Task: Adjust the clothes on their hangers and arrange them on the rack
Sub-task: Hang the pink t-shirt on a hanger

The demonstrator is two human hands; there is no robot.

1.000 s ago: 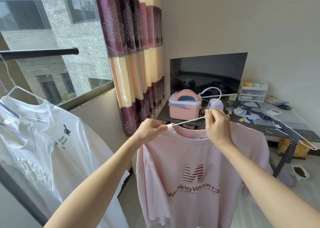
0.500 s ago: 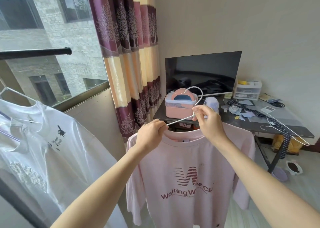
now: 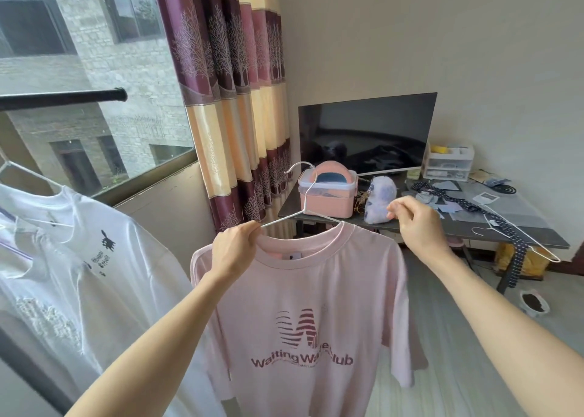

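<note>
Pink T-shirt (image 3: 303,315) hangs centre frame on a white wire hanger (image 3: 305,206); my left hand (image 3: 235,249) grips its shoulder, my right hand (image 3: 417,223) is loosely curled, holding nothing.

Beige plaster wall (image 3: 442,37), large window (image 3: 79,84) facing a grey brick building, daylight in, maroon-and-cream tree-print curtain (image 3: 234,100), dark desk (image 3: 521,227) in corner, black monitor (image 3: 366,132) off, pale striped floor (image 3: 458,337)
</note>
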